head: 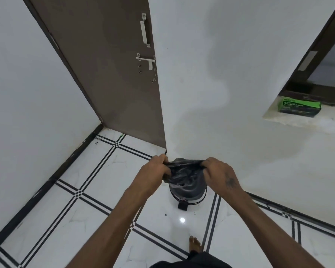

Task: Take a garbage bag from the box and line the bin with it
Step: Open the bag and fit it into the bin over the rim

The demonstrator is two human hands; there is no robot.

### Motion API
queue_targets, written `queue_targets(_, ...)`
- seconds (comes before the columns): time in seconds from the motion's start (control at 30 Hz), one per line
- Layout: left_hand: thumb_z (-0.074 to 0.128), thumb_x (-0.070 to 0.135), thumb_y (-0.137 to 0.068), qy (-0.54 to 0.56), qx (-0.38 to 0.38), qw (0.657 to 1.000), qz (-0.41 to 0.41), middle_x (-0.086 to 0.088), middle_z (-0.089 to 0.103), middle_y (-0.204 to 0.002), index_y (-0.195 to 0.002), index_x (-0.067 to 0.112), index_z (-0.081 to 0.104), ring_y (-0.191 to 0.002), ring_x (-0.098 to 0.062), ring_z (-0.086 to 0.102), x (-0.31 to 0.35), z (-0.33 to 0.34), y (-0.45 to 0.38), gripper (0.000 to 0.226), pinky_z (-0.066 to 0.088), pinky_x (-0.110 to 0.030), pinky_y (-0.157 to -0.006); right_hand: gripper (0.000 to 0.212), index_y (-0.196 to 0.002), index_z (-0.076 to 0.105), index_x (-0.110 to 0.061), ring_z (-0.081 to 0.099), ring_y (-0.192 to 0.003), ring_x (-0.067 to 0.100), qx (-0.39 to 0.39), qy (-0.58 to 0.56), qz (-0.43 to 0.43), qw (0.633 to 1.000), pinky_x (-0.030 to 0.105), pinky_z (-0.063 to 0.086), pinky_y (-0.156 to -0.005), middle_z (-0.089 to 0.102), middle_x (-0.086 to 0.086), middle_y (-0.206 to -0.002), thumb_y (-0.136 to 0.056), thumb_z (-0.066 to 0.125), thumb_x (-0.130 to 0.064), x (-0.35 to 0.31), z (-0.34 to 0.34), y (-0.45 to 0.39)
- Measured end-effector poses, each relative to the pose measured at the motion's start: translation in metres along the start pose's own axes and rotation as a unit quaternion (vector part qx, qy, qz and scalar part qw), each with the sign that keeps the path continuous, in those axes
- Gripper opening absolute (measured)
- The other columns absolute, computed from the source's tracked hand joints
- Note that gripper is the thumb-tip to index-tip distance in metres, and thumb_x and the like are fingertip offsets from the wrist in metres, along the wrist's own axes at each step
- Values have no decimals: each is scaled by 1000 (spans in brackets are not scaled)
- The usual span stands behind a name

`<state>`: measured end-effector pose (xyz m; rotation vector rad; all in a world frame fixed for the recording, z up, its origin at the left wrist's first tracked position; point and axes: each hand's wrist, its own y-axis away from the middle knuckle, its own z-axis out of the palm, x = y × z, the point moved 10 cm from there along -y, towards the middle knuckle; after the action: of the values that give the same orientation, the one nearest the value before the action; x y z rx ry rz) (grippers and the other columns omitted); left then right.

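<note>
Bag (184, 171) out of box (300, 107), both hands, left (153, 173) and right (219, 174), pinching its edges taut just above bin (190, 192); mouth not opened, lining still to do

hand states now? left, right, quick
Left hand: closed, pinching one end of the crumpled black plastic garbage bag.
Right hand: closed, pinching the bag's other end, over the dark round bin.

bin (189, 192) on floor (97, 215) against wall corner. garbage bag (184, 171) directly above bin, left hand (155, 172) and right hand (219, 174) at its ends. door (104, 70) behind-left of bin, box (299, 107) on ledge (306, 121) up-right.
</note>
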<state>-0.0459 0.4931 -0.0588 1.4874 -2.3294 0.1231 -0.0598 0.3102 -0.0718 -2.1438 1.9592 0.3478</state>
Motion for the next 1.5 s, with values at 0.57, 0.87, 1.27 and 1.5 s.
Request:
queue_targets(0.57,67,8,-82,95,222,960,-145,6,58,-98,-88,19,59,-77,-15,56,-48,-40,-49,15,42,-27,-63,49,-126,63,-24,56,-106,27,-6,-26,-84,996,34,50,-87,55,4,-129,-80,67,-8,11,24,-28)
queue_targets(0.87,50,-6,-78,22,70,989,-130,3,68,-99,-94,23,73,-91,-23,63,-71,-5,-60,40,47,-28,-71,26,-77,65,-18,64,-82,28,-25,-105,229,967,30,48,-69,66,-1,-89,-92,44,-25,76,21,-31)
queue_targets(1.27,56,-3,-93,663,144,661,-321,-8,64,-83,-95,6,64,-68,-13,58,-129,-2,-63,12,59,-30,-72,38,-114,70,-24,62,-102,25,8,-12,301,953,29,49,-78,66,-1,-112,-81,60,-8,117,52,-19)
queue_targets(1.5,69,12,-82,230,90,961,-125,1,61,-114,-150,22,31,-104,-17,60,-110,-7,-80,78,50,-32,-88,16,-93,74,-7,66,-74,25,143,-400,466,776,38,58,-73,70,9,-82,-86,61,-13,154,57,0)
